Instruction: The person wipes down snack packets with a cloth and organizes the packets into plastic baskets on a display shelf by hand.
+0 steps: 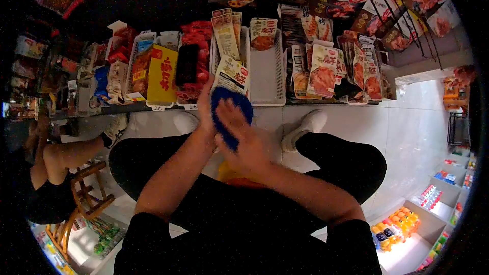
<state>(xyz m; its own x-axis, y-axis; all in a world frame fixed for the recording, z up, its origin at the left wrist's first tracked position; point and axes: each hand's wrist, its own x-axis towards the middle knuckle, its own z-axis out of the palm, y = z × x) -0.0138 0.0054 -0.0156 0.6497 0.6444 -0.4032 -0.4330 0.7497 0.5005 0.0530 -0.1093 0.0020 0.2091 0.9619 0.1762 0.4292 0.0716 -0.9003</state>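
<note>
In front of my lap, my left hand holds a snack packet with white and dark print, tilted upward; most of its fingers are hidden behind it. My right hand, slightly blurred, presses a blue cloth over the packet's lower part. Just beyond is a white basket with one packet standing at its far end. Similar slim packets stand in the basket to its left. How the right fingers grip the cloth's underside is hidden.
A black phone lies on red packets, left of the hands. Beside it is a yellow packet in a basket. More snack packets fill the right side. Another person's leg and a wooden stool are at left.
</note>
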